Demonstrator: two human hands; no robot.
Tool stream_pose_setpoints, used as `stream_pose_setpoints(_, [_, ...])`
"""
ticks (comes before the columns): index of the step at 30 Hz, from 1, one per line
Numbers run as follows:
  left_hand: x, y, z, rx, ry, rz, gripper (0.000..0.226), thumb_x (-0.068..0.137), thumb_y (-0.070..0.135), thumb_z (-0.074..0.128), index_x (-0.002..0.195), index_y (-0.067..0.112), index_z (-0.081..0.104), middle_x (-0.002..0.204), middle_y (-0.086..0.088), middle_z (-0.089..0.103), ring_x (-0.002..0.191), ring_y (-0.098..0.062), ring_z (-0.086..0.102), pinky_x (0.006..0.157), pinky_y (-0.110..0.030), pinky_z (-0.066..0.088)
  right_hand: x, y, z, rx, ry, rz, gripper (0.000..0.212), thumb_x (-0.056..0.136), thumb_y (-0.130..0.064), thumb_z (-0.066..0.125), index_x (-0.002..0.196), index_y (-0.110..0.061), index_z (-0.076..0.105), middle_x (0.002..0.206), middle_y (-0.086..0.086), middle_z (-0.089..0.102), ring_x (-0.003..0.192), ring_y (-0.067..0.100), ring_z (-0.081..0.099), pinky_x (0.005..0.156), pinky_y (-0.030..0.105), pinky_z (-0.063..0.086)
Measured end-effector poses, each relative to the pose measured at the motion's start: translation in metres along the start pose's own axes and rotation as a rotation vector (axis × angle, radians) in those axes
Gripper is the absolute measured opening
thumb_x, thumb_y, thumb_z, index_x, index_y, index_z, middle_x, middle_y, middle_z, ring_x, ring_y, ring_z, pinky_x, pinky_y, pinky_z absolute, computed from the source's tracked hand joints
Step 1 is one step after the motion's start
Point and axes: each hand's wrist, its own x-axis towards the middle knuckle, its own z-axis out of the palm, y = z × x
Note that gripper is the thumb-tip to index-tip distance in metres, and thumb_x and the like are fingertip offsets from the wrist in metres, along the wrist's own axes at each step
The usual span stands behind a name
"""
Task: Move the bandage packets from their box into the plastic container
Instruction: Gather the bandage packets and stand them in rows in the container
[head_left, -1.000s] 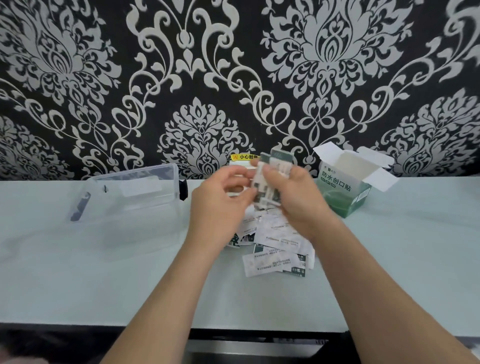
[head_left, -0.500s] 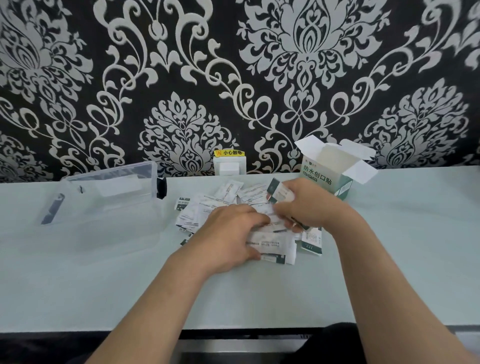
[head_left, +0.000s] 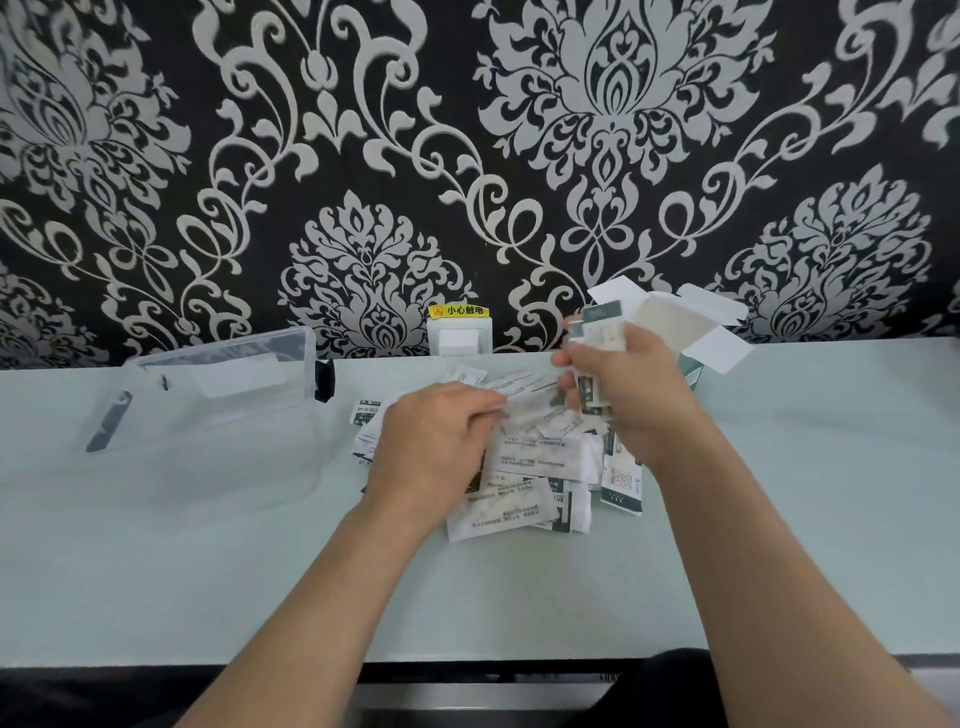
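Pale table (head_left: 831, 467), outlet (head_left: 460, 338); right hand's (head_left: 631, 400) packets (head_left: 602, 330) block box (head_left: 670, 325)

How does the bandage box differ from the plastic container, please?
The bandage box is opaque white-and-green card, its flaps up; the plastic container is clear. The box stands right of the loose packets, the container left. The container looks larger. Both sit on the pale table.

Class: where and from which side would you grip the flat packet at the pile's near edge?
Probably pinch the near packet by its near long edge, coming from the front: it lies flat, that edge free on the table; the pile crowds its far side.
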Motion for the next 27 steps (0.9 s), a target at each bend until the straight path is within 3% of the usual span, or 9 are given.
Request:
stream_pose_setpoints(2, [0.005,0.007,-0.009,-0.207,0.181,-0.205,0.01,0.083,0.018,0.074,0.093,0.018,0.078,0.078,0.007,0.074,0.064,-0.004,0.063,0.065,-0.022,0.054,0.002,0.0,0.005,0.385,0.051,0.107,0.024,0.094,0.004,0.049,0.116,-0.003,0.055,0.084,0.013,0.067,0.061,0.017,0.06,0.052,0.026,0.051])
stream_pose_setpoints(4, [0.011,0.009,-0.017,-0.468,0.258,-0.438,0.006,0.083,0.018,0.075,0.082,0.023,0.077,0.072,0.004,0.074,0.062,-0.01,0.064,0.059,-0.028,0.054,-0.001,0.002,0.013,0.562,0.028,0.232,0.024,0.096,0.001,0.046,0.118,0.0,0.054,0.089,0.015,0.068,0.064,0.019,0.063,0.054,0.028,0.053])
stream_pose_setpoints(7, [0.014,0.011,-0.022,-0.892,0.221,-0.664,0.012,0.085,0.009,0.071,0.087,0.021,0.074,0.085,0.004,0.077,0.08,-0.018,0.071,0.064,-0.025,0.057,-0.01,0.003,0.034,0.655,-0.053,0.352,0.023,0.1,-0.019,0.047,0.109,0.0,0.057,0.099,0.018,0.067,0.082,0.022,0.063,0.074,0.032,0.056])
stream_pose_setpoints(10, [0.011,0.015,-0.019,-0.974,0.194,-0.702,0.013,0.087,0.006,0.068,0.094,0.015,0.073,0.087,0.002,0.077,0.076,-0.011,0.071,0.06,-0.019,0.054,-0.012,0.007,0.053,0.631,-0.242,0.329,0.052,0.097,-0.046,0.045,0.123,-0.002,0.056,0.117,0.017,0.067,0.107,0.027,0.064,0.098,0.039,0.049])
stream_pose_setpoints(13, [0.01,0.019,-0.018,-0.822,0.198,-0.609,0.018,0.09,0.006,0.065,0.091,0.022,0.073,0.084,0.006,0.076,0.069,-0.008,0.071,0.06,-0.022,0.056,-0.01,0.01,0.055,0.567,-0.308,0.284,0.054,0.095,-0.045,0.05,0.128,-0.003,0.058,0.122,0.018,0.066,0.115,0.031,0.063,0.106,0.045,0.044])
stream_pose_setpoints(18, [0.007,0.022,-0.015,-0.333,0.131,-0.327,0.015,0.095,0.02,0.058,0.092,0.021,0.072,0.068,-0.002,0.068,0.06,-0.019,0.064,0.055,-0.032,0.054,-0.014,0.009,0.059,0.506,-0.301,0.279,0.032,0.099,-0.019,0.049,0.122,0.001,0.061,0.115,0.019,0.069,0.095,0.028,0.069,0.074,0.037,0.056])
stream_pose_setpoints(21, [0.005,0.019,-0.019,0.059,0.169,-0.09,0.027,0.099,0.023,0.048,0.119,0.018,0.066,0.064,-0.003,0.062,0.058,-0.024,0.056,0.053,-0.036,0.044,-0.014,0.009,0.062,0.581,-0.266,0.291,0.028,0.101,-0.013,0.043,0.116,-0.002,0.063,0.103,0.013,0.073,0.088,0.023,0.07,0.078,0.035,0.056])
stream_pose_setpoints(24, [0.006,0.021,-0.025,0.277,0.159,-0.021,0.045,0.096,0.011,0.047,0.141,0.016,0.046,0.114,-0.009,0.068,0.096,-0.031,0.063,0.072,-0.042,0.05,-0.015,0.007,0.06,0.639,-0.242,0.314,0.03,0.102,-0.017,0.04,0.118,-0.001,0.059,0.1,0.013,0.073,0.089,0.024,0.07,0.09,0.039,0.053])
stream_pose_setpoints(27, [0.006,0.024,-0.021,0.527,-0.045,-0.034,0.056,0.095,0.012,0.045,0.148,0.013,0.029,0.153,-0.003,0.037,0.141,-0.023,0.029,0.104,-0.04,0.037,-0.026,-0.001,0.062,0.578,-0.501,0.333,0.061,0.098,-0.051,0.039,0.13,-0.002,0.056,0.123,0.014,0.064,0.114,0.024,0.061,0.108,0.04,0.039])
